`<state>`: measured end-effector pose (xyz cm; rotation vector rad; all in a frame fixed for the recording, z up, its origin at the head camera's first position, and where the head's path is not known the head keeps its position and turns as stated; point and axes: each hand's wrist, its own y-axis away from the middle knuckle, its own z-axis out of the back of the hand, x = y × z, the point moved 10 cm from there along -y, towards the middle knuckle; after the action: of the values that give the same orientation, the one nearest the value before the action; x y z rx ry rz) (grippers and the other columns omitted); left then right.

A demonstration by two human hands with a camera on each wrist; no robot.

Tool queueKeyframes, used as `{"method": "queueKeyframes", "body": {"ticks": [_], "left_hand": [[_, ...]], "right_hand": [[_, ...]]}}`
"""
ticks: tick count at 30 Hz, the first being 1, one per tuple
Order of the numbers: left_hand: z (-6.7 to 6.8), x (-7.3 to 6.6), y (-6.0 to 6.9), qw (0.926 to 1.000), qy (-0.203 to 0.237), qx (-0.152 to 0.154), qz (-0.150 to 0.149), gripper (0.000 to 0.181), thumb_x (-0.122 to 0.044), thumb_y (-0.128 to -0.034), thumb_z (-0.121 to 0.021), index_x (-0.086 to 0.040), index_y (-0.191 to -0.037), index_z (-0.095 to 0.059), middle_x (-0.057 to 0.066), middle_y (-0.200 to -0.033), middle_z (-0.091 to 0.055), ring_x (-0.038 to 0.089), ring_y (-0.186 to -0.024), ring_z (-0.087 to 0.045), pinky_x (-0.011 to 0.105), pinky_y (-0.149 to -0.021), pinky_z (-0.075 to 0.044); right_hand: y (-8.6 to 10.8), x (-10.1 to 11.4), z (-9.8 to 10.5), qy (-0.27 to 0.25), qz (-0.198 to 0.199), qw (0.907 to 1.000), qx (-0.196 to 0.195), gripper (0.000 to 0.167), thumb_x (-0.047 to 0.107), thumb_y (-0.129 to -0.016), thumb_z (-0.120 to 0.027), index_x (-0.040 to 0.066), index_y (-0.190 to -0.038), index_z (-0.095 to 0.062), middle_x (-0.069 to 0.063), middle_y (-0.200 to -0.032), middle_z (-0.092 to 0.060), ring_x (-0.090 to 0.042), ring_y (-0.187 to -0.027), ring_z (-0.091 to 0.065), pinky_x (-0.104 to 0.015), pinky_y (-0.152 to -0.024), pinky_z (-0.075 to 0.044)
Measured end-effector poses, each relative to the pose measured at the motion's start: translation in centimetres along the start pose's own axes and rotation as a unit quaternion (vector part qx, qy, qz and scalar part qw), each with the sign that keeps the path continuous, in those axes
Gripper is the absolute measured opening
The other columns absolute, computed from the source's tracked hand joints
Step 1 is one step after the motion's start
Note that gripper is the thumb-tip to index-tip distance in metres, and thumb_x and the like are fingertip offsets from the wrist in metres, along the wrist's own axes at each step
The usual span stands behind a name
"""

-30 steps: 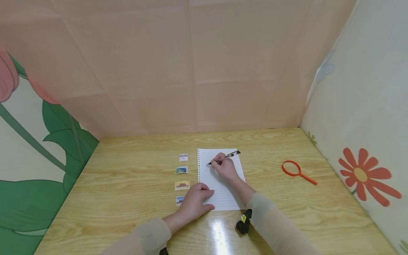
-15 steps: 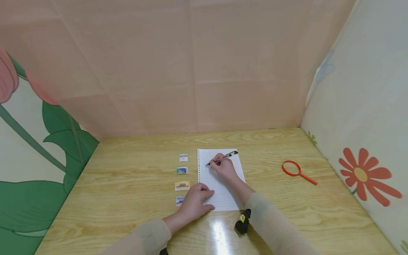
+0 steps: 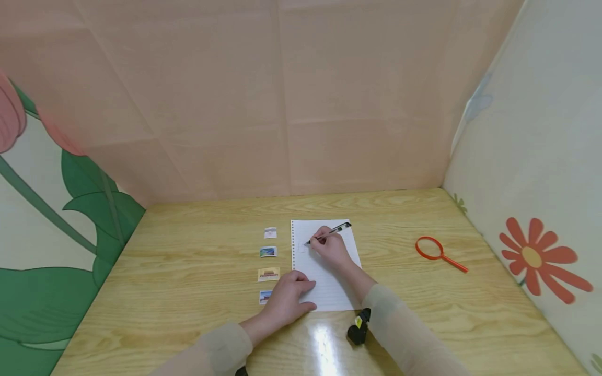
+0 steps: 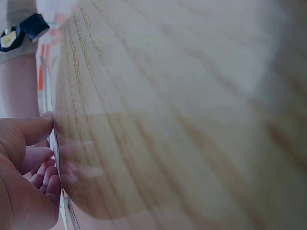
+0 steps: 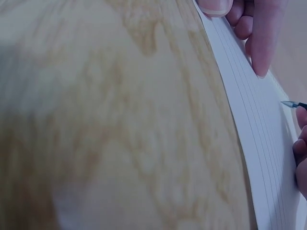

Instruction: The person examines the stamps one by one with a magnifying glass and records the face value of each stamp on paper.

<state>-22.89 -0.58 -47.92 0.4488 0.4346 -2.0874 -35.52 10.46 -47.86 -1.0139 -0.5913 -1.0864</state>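
Note:
A lined sheet of paper [image 3: 324,284] with punched holes down its left edge lies on the wooden table. My right hand [image 3: 333,248] pinches a black-capped clear pen [image 3: 339,228], its tip at the upper left of the sheet beside faint marks. In the right wrist view the pen tip [image 5: 289,104] shows close to the paper. My left hand [image 3: 287,297] rests on the lower left of the sheet, thumb and fingers spread apart. Left of the paper, several small picture stamps [image 3: 269,274] stand in a column; my left hand partly covers the lowest stamp [image 3: 265,296].
A red magnifying glass [image 3: 441,256] lies on the table to the right. Black wrist devices sit at both cuffs, the right device [image 3: 359,326] in plain sight. A pinkish wall covering [image 3: 282,104] closes off the back, and flower-printed panels [image 3: 531,258] flank the sides.
The pen's top end has dipped slightly to the left and its tip has shifted a little on the upper left of the paper. My left hand has stayed in place.

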Motion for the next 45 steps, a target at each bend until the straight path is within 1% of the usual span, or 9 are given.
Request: {"method": "queueKeyframes", "body": {"ticks": [2,7,11,18,23,27,32,35,45], "left_hand": [[0.0,0.0,0.0,1.0,0.0,0.001,0.0,0.048,-0.029,-0.0814,-0.083,-0.006,-0.122,-0.071,0.002,-0.109,-0.059,0.016,-0.1,-0.053,0.032,-0.092,-0.044],[0.0,0.1,0.0,1.0,0.004,0.0,0.001,0.048,-0.028,-0.0813,-0.083,-0.006,-0.122,-0.07,0.002,-0.109,-0.059,0.015,-0.1,-0.053,0.031,-0.092,-0.044],[0.0,0.1,0.0,0.9999,0.008,0.003,0.008,0.049,-0.028,-0.0818,-0.083,-0.006,-0.123,-0.07,0.002,-0.11,-0.059,0.015,-0.1,-0.053,0.032,-0.092,-0.044],[-0.2,0.2,0.1,0.9995,0.015,0.015,0.025,0.049,-0.029,-0.0823,-0.082,-0.007,-0.124,-0.069,0.001,-0.111,-0.059,0.014,-0.1,-0.052,0.031,-0.092,-0.044],[0.0,0.0,0.1,0.9997,0.01,0.01,0.02,0.049,-0.028,-0.0819,-0.082,-0.006,-0.124,-0.069,0.001,-0.111,-0.059,0.015,-0.1,-0.052,0.031,-0.092,-0.044],[0.0,0.0,0.1,0.9997,0.013,0.007,0.018,0.049,-0.027,-0.0815,-0.083,-0.006,-0.123,-0.069,0.002,-0.11,-0.059,0.016,-0.1,-0.052,0.032,-0.092,-0.045],[0.0,0.1,0.1,0.9997,0.017,0.005,0.018,0.049,-0.027,-0.0813,-0.083,-0.006,-0.124,-0.069,0.002,-0.111,-0.059,0.016,-0.1,-0.053,0.032,-0.092,-0.045],[0.0,0.0,0.1,0.9998,0.016,0.004,0.015,0.049,-0.026,-0.0813,-0.083,-0.006,-0.123,-0.069,0.002,-0.111,-0.059,0.016,-0.1,-0.053,0.032,-0.092,-0.045],[0.1,0.0,0.1,0.9998,0.015,0.003,0.01,0.049,-0.026,-0.0815,-0.083,-0.005,-0.123,-0.07,0.002,-0.111,-0.059,0.016,-0.1,-0.053,0.032,-0.092,-0.044]], "right_hand": [[0.0,0.0,0.1,-0.002,0.001,1.0,-0.003,0.004,0.009,-0.08,-0.065,0.008,-0.079,-0.061,0.003,-0.069,-0.057,-0.01,-0.063,-0.05,-0.021,-0.055,-0.04],[-0.1,-0.6,0.0,0.005,-0.036,0.9993,0.008,0.005,0.008,-0.081,-0.066,0.007,-0.08,-0.061,0.002,-0.07,-0.057,-0.011,-0.065,-0.051,-0.021,-0.057,-0.04],[-0.2,-1.0,-0.1,0.009,-0.054,0.9984,0.014,0.006,0.004,-0.082,-0.066,0.008,-0.081,-0.061,0.001,-0.071,-0.057,-0.011,-0.066,-0.051,-0.02,-0.058,-0.04],[0.0,-1.8,0.4,0.011,-0.081,0.9967,0.002,0.003,0.007,-0.084,-0.065,0.005,-0.082,-0.062,0.0,-0.074,-0.057,-0.011,-0.066,-0.05,-0.02,-0.058,-0.039],[0.1,-2.1,0.7,0.009,-0.095,0.9954,-0.001,0.003,0.008,-0.085,-0.065,0.006,-0.083,-0.062,-0.001,-0.075,-0.058,-0.013,-0.066,-0.051,-0.02,-0.057,-0.04],[0.1,-2.3,0.8,0.012,-0.092,0.9957,-0.003,0.004,0.007,-0.084,-0.066,0.007,-0.083,-0.063,0.0,-0.074,-0.058,-0.012,-0.066,-0.051,-0.02,-0.058,-0.041],[-0.1,-1.9,0.6,0.028,-0.068,0.9973,0.001,0.004,0.006,-0.083,-0.067,0.005,-0.083,-0.063,0.001,-0.072,-0.057,-0.01,-0.066,-0.05,-0.019,-0.059,-0.041],[-0.1,-1.8,0.5,0.037,-0.062,0.9974,0.007,0.004,0.005,-0.084,-0.067,0.006,-0.082,-0.064,0.002,-0.072,-0.057,-0.011,-0.067,-0.05,-0.019,-0.06,-0.04],[0.2,-1.6,0.1,0.016,-0.04,0.9978,0.051,0.003,0.008,-0.081,-0.065,0.005,-0.082,-0.064,0.005,-0.069,-0.056,-0.008,-0.06,-0.047,-0.019,-0.052,-0.036]]}}
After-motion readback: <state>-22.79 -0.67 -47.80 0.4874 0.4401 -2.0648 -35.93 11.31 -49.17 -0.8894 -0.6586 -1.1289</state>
